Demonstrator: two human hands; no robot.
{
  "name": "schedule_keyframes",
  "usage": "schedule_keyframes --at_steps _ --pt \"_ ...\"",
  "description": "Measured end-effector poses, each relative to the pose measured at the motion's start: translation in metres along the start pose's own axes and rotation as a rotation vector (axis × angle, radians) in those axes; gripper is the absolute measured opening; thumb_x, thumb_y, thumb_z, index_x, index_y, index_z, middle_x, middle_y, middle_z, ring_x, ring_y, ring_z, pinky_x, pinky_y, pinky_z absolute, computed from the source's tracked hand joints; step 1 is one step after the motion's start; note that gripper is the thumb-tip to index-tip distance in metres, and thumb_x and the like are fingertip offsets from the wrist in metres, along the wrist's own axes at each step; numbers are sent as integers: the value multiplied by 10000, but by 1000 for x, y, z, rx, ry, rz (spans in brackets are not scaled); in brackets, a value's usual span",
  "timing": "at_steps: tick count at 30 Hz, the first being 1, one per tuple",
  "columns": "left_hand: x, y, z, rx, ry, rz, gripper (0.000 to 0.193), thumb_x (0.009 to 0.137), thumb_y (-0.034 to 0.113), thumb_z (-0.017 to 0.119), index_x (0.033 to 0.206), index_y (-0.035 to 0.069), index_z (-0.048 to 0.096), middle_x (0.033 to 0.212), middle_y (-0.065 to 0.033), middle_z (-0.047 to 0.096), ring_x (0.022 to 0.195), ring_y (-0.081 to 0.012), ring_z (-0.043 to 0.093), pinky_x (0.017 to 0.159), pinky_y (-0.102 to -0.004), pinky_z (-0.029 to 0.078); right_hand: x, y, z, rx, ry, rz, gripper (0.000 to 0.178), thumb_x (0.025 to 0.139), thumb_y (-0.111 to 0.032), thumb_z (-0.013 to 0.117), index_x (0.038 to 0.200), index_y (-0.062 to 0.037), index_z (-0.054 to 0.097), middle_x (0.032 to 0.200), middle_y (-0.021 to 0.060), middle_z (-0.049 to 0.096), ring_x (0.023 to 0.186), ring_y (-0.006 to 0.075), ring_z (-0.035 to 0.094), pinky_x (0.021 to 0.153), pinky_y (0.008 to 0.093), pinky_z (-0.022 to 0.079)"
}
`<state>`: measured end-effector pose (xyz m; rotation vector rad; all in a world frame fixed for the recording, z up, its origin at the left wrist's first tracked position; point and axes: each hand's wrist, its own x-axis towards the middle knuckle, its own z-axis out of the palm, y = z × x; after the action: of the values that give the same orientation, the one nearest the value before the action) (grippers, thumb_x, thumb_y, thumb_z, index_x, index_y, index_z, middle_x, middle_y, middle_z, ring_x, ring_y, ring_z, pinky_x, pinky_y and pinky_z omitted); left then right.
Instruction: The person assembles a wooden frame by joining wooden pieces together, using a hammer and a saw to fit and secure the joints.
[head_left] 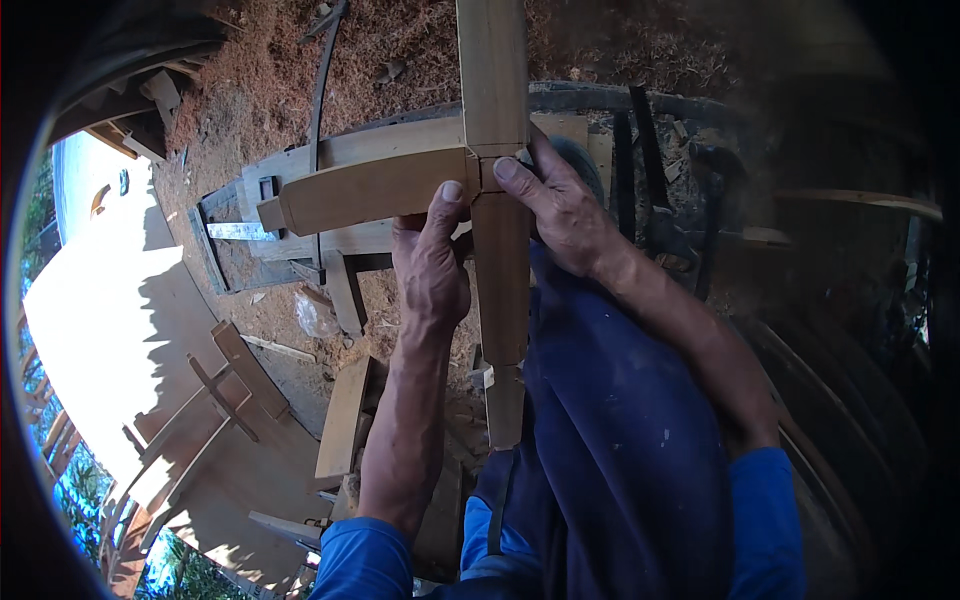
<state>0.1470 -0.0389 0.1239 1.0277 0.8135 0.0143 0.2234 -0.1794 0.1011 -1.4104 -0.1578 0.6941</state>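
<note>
Three lengths of brown wood meet at a tight joint in front of me, forming a T-shaped wooden frame part (500, 250). One long piece runs from the top of the view down toward my lap, and a slightly curved side piece (375, 187) points left from the joint. My left hand (432, 262) grips the side piece from below close to the joint, its thumb up against the front. At the joint, my right hand (562, 208) wraps round the upright from the right, thumb pressed on its face. The fingers of both hands are mostly hidden behind the wood.
Behind the part lies a low workbench (225, 265) with boards and a dark strap (320, 110) across it. Shavings (270, 60) cover the ground. At lower left stand a pale sunlit sheet (110, 330) and wooden offcuts (345, 415). Dark cloth (620, 400) covers my lap.
</note>
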Motion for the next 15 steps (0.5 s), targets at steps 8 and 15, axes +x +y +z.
schedule_keyframes --at_steps 8,15 --pt "-20 39 21 33 16 35 459 1013 345 630 1338 55 487 1199 -105 646 1133 -208 634 892 -381 567 7 -57 4 -94 -96 -28 624 1043 -355 551 1535 -62 303 1397 207 533 1316 310 530 1100 428 446" --pt "-16 33 13 -145 -21 21 434 1020 299 624 1348 50 490 1218 -104 637 1145 -209 618 967 -399 524 0 -63 9 125 -44 -28 538 1044 -271 569 1478 -33 359 1305 192 592 1252 261 571 1042 397 481"
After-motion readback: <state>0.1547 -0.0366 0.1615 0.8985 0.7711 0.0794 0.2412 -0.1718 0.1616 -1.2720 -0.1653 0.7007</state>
